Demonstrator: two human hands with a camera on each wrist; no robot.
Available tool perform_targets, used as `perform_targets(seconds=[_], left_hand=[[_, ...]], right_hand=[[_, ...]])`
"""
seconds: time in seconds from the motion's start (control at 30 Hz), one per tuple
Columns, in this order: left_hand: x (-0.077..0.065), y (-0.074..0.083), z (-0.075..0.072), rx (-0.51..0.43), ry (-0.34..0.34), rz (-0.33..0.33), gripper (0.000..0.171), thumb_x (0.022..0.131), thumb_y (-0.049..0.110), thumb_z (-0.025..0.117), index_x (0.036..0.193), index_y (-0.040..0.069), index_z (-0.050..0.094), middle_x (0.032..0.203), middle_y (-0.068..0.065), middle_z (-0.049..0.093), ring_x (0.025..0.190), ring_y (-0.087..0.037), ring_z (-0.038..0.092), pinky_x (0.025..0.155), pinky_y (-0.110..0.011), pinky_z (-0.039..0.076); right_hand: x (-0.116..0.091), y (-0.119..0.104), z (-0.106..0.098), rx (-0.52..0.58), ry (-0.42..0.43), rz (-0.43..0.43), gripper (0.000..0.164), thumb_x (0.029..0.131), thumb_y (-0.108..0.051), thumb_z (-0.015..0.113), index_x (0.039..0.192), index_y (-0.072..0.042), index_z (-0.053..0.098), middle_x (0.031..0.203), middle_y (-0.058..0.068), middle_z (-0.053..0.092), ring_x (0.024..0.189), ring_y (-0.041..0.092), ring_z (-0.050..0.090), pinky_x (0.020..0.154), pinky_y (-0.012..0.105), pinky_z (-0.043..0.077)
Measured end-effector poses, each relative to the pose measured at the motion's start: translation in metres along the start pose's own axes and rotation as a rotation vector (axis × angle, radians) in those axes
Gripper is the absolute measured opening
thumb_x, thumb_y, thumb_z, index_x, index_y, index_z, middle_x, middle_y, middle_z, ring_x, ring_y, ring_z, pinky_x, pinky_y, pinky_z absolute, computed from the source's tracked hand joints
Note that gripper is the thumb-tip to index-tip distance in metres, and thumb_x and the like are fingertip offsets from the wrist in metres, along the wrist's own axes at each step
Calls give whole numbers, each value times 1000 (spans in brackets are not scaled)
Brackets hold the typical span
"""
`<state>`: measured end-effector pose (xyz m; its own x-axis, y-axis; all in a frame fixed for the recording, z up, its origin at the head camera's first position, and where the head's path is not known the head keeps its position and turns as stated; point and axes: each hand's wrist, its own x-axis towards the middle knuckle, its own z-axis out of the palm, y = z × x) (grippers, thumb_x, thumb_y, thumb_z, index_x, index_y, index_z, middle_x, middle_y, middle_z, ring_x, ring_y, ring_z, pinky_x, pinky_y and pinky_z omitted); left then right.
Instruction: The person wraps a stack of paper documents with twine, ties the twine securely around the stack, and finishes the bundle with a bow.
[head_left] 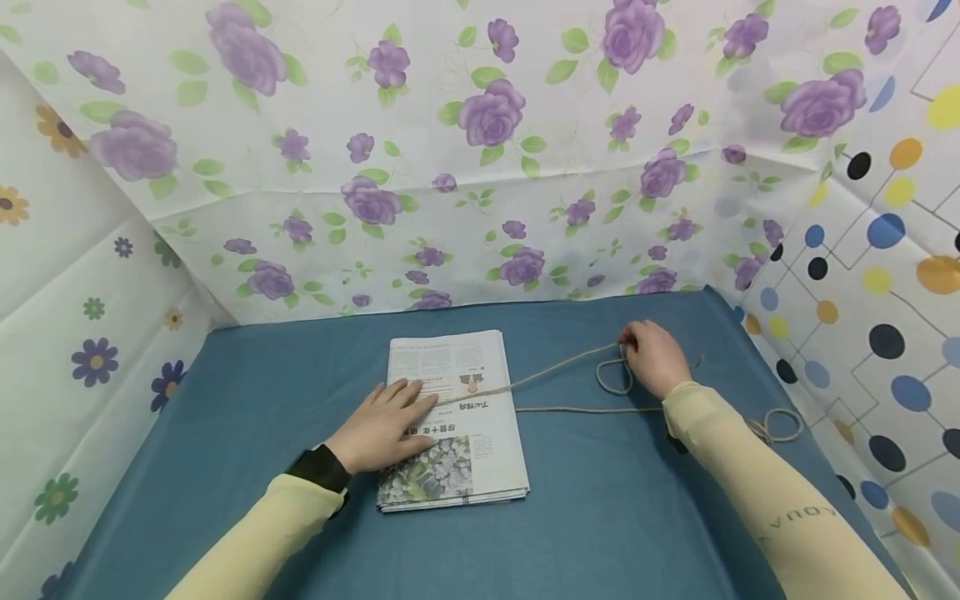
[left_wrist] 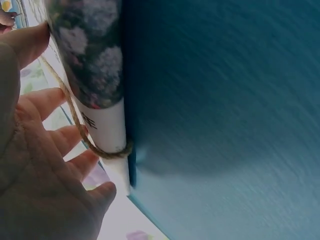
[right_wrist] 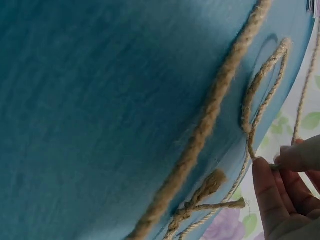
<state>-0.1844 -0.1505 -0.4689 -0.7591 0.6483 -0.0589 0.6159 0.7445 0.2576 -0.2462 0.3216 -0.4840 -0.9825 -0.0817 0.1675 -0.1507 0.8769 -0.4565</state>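
Observation:
A folded newspaper (head_left: 498,467) lies on the blue cloth, printed with text and a flower photo. My left hand (head_left: 386,425) rests on its left half with fingers spread. Jute twine (head_left: 562,364) crosses over the paper from beneath the left fingertips and rises to my right hand (head_left: 654,360), which pinches it between thumb and fingers. In the left wrist view, the twine (left_wrist: 75,112) bends round the newspaper's left edge close to the fingertips. A second strand comes out from the paper's right side along the cloth. A small twine loop (right_wrist: 250,100) dangles below the pinch.
Blue cloth (head_left: 285,375) covers the table. More coiled twine (head_left: 780,425) lies at the right, under and beyond the right forearm. Knotted twine ends (right_wrist: 205,195) show in the right wrist view. Patterned sheets (head_left: 450,208) wall in the back and both sides.

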Motion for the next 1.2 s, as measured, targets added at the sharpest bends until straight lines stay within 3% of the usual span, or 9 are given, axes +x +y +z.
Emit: perform_targets(seconds=[0.23,0.37,0.67,0.8,1.03,1.2], left_hand=[[6,8,-2,-21,10,-10,71,102,46,62,159,9,39,161,-23,33,150,-45,24,119,-65,15],[8,12,-4,-28,31,-2,71,103,46,61,159,10,38,161,-22,34,150,-44,26,119,-65,16],[17,23,-8,-48,56,21,72,103,45,61,161,11,34,164,-21,29,151,-42,24,120,-63,14],[20,28,-10,-32,75,43,71,104,44,59,162,12,33,165,-19,28,152,-39,25,121,-61,14],[28,51,-11,-2,135,144,68,104,41,60,161,13,35,163,-16,33,151,-36,29,121,-57,17],[28,79,-2,14,95,264,68,104,42,60,160,13,36,162,-15,36,149,-35,33,120,-57,23]], right_hand=[[-6,-1,-6,34,-62,15,24,105,-8,56,124,-4,68,124,19,60,102,35,61,81,52,51],[-14,-4,-19,46,-46,6,27,105,-9,56,129,-6,67,135,20,56,106,37,60,79,52,50],[-31,-3,-44,78,54,-22,27,107,-13,54,127,-5,68,127,17,61,109,36,60,83,55,51],[-39,2,-48,90,76,-22,28,108,-20,52,127,-6,69,122,15,63,104,33,62,81,54,52],[-66,14,-68,72,100,25,29,109,-25,52,128,-10,68,120,15,65,92,30,62,71,49,49],[-88,25,-84,61,127,99,34,110,-29,47,129,-8,66,120,18,65,84,30,63,63,43,46]])
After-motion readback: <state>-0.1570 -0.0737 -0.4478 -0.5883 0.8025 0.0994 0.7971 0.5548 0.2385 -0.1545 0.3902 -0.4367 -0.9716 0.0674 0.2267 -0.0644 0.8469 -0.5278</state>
